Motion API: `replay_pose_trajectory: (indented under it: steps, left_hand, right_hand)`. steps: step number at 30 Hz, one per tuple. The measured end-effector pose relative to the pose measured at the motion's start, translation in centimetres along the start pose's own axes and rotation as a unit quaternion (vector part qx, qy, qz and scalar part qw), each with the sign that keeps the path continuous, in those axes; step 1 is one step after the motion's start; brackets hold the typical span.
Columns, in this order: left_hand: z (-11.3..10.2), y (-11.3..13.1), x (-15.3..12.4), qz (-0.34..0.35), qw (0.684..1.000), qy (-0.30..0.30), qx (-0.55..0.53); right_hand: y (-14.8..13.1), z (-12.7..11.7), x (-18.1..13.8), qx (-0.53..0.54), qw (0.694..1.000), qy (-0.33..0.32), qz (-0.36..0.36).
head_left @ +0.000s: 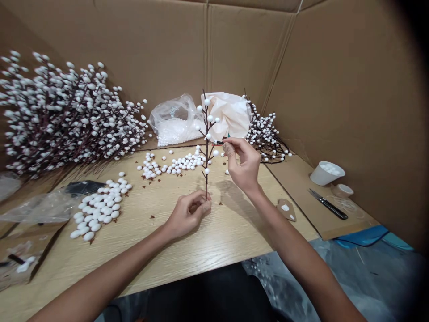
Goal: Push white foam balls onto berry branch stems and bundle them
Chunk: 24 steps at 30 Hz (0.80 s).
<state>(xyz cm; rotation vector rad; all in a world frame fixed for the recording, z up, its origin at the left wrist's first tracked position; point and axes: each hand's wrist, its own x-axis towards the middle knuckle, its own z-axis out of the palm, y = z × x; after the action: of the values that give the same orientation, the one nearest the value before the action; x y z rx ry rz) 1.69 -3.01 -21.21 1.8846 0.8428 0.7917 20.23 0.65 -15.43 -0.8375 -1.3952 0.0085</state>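
Note:
My left hand [189, 212] pinches the lower stem of a dark brown artificial berry branch [207, 154] and keeps it upright above the table. Several white balls sit on its side twigs, while some twig tips are bare. Beside the branch, on its right, my right hand [244, 162] is closed in a pinch. A short, thin dark stick [218, 142] pokes out of its fingertips toward the branch; its exact kind is too small to make out. Behind the branch lie loose white balls [182, 164], and a larger group of white oval pieces [100, 205] lies to the left.
Finished-looking berry branches [67, 112] are heaped at left, with a smaller bunch [263, 129] at back right. A clear bag of white beads [177, 127] leans near the cardboard wall [167, 44]. At right are a white cup [326, 173], scissors [327, 204] and a glue-smeared cardboard scrap [286, 210].

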Motion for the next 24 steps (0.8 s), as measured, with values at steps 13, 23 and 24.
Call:
replay_pose_trajectory:
  steps: [13,23,24]
  left_hand:
    - [0.02,0.27,0.09,-0.010,1.000,0.006,-0.006]
    - [0.03,0.21,-0.02,-0.007,0.999,-0.001,-0.033]
    - [0.03,0.20,-0.01,-0.009,0.999,-0.002,-0.032]
  right_hand:
    - [-0.17,0.05,0.06,-0.011,1.000,0.015,-0.011]
    - [-0.35,-0.33,0.32,-0.012,0.998,0.051,-0.027]
    - [-0.49,-0.37,0.34,-0.017,0.998,0.045,-0.033]
